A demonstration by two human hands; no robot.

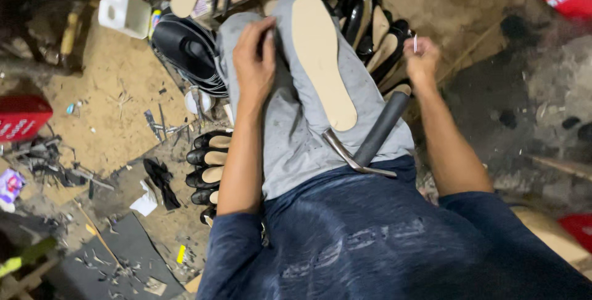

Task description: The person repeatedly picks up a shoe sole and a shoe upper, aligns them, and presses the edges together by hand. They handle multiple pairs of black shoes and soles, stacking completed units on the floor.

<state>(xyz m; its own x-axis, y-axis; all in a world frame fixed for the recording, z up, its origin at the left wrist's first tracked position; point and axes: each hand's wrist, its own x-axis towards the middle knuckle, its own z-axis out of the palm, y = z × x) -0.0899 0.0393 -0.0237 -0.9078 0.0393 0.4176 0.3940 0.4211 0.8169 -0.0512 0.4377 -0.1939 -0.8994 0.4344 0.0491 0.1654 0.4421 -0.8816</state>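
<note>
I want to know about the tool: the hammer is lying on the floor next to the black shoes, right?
Not quite. The head view shows the hammer lying on the person's lap, on the grey trousers beside the tan insole. Black shoes are on the floor.

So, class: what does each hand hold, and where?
Left hand presses the tan insole's left edge on the lap. Right hand pinches a small nail at its lower end.

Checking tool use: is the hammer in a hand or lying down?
Lying down. The hammer rests on the lap beside the insole; neither hand touches it.
</note>
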